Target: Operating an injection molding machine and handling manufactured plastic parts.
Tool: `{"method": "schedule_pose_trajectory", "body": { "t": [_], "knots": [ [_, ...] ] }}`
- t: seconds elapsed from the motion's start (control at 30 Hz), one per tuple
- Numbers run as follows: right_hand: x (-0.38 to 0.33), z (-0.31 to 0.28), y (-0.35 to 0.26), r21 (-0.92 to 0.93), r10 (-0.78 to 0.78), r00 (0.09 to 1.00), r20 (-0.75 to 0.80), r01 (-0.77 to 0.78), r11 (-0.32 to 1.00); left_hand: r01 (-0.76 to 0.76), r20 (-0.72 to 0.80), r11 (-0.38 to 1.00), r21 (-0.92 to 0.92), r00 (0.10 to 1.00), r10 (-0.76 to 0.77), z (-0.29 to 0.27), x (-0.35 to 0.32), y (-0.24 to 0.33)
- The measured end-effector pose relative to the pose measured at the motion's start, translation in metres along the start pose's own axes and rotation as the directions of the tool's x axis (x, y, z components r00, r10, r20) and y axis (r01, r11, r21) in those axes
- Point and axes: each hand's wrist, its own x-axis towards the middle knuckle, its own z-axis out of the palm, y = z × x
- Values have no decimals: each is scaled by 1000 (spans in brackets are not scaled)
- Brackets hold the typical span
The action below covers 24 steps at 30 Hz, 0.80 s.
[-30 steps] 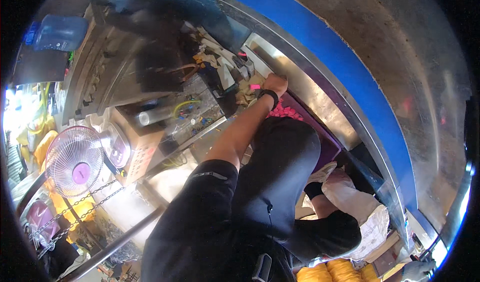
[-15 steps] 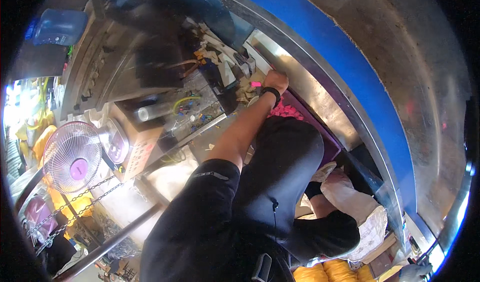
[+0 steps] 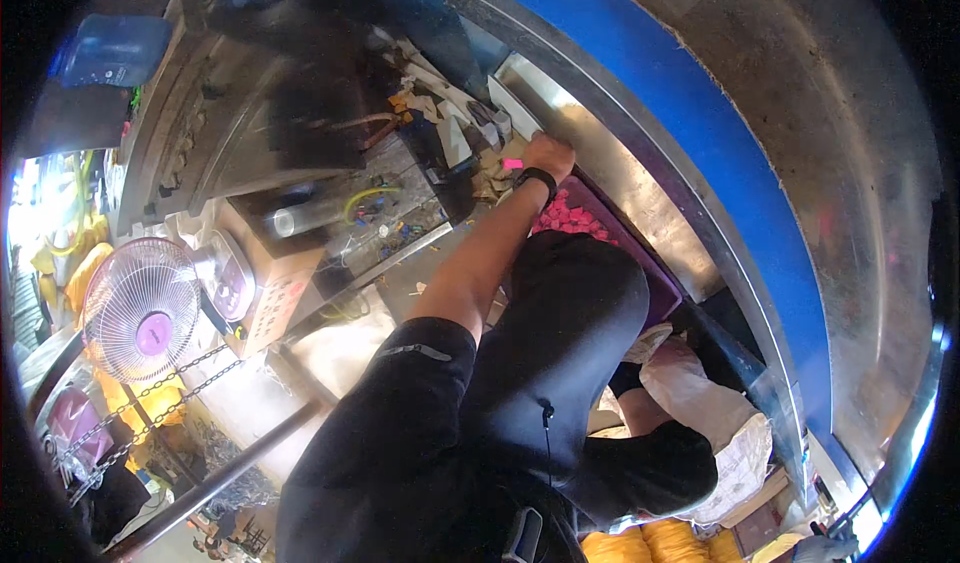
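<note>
My left hand [image 3: 549, 153] reaches to the far corner of a purple tray [image 3: 640, 233], with its fingers curled over the rim. A dark band circles that wrist. Small bright pink pieces [image 3: 570, 218] lie in the tray near the wrist; my black-clad knee covers part of the tray. One more pink piece [image 3: 513, 164] sits just left of the hand. My right forearm [image 3: 642, 413] bends inward at the lower right, with a dark band at its wrist. My right hand is hidden behind my leg, beside a whitish sack [image 3: 705, 393].
A curved machine housing with a blue band [image 3: 740, 153] rises on the right. Scraps [image 3: 440, 113] and a cluttered ledge lie ahead. At left stand a purple-centred fan [image 3: 145, 308], a cardboard box [image 3: 275, 308] and a metal rail [image 3: 220, 483] with chains. Yellow bundles [image 3: 670, 541] lie at the lower right.
My left hand has barely moved and stays at the tray's corner. The view has shifted very slightly; slightly more of the pink pieces shows beside the wrist.
</note>
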Motion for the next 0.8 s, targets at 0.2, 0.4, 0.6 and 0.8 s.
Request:
{"method": "schedule_pose_trajectory", "body": {
  "t": [0.2, 0.4, 0.6, 0.8],
  "knots": [
    [-34, 19, -2, 43, 141, 987, 81, -145, 989, 516, 97, 499, -696, 756, -647, 33, 12, -33],
    [-59, 14, -34, 43, 228, 964, 138, -236, 971, 362, 41, 643, -675, 889, -457, -14, -5, -33],
    [-112, 5, -74, 42, 328, 920, 217, -344, 938, 403, 218, 304, -863, 841, -495, -27, -21, -50],
    [-156, -24, -125, 32, 364, 897, 252, -384, 923, 441, 310, 247, -863, 847, -432, -68, -49, -21]
  ]
}}
